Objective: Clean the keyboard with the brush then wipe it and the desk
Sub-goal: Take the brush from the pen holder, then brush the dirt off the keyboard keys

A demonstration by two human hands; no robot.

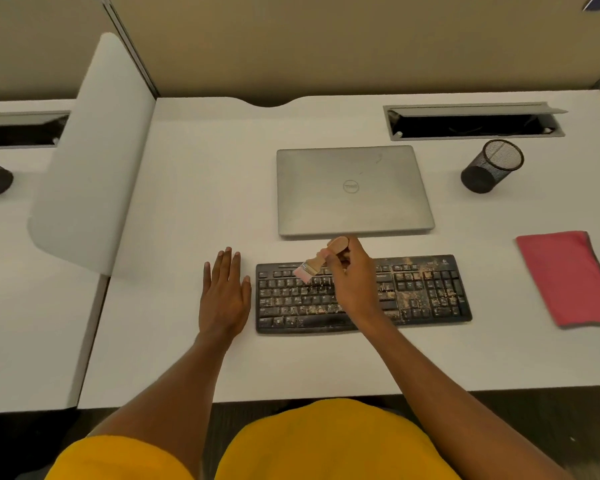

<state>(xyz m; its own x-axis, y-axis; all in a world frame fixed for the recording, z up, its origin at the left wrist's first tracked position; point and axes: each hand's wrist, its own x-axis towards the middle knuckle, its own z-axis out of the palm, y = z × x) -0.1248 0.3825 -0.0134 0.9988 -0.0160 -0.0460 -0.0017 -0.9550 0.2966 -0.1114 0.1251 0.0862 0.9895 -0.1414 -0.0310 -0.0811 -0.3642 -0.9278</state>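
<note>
- Keyboard point(426, 289): black, full-size, lies flat on the desk near its front edge; tan dust and crumbs scattered over the keys, thickest toward the middle and right section
- Brush point(314, 263): small, wooden handle, pale pinkish bristles; handle tilted up and to the right, bristles pointing down-left and meeting the upper left key rows
- Right hand point(352, 275): over the middle of the keyboard, fingers and thumb curled round the brush handle, rounded handle end showing above the knuckles
- Left hand point(224, 292): flat on the desk, palm down, fingers straight and slightly spread, holding nothing; just beside the keyboard's left end, whether the thumb touches it cannot be told
- Desk point(201, 188): white top, curved notch in the rear edge, tan partition wall behind
- Cloth point(568, 277): red, folded, flat on the desk to the right of the keyboard, apart from it
- Laptop point(352, 190): silver, lid closed, round logo on top; just behind the keyboard
- Pen cup point(492, 166): black wire mesh, upright, to the right of the laptop
- Cable tray point(475, 124): recessed slot in the desk at rear right, lid raised, dark inside
- Divider panel point(90, 150): white, rounded corners, stands along the desk's left side
- Yellow garment point(326, 441): on the person, lower edge of view
</note>
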